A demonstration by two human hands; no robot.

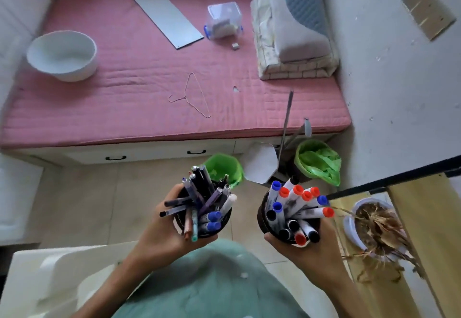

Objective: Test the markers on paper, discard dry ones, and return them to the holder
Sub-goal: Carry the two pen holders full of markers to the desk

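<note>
head view: only one camera, all below from it
step: judged early, nothing tested yet; both holders carried, no paper out in view
left hand (159, 230): fingers wrapped round pen holder (203, 228), dark cup of mixed pens plus a few blue-capped markers, held above the floor
right hand (306, 245): fingers curled under and round marker holder (264, 215), dark cup, just right of the pen holder, the two apart
markers (296, 208): red, blue and black caps, all capped, standing and leaning in the marker holder
next move: likely needs both cups set down on a flat spot, a sheet of paper found, one hand freed to pull a marker
desk (424, 218): wooden, right of the marker holder, nearest surface
potted plant (369, 223): dried out, on the desk edge just beside the marker holder; its stems could snag
green bins (319, 160): two, lined, on the floor beyond the holders; handy for dry ones
bed (139, 88): pink mattress further beyond the holders, with white bowl (62, 54), hanger (192, 95), clear box (224, 19)
</note>
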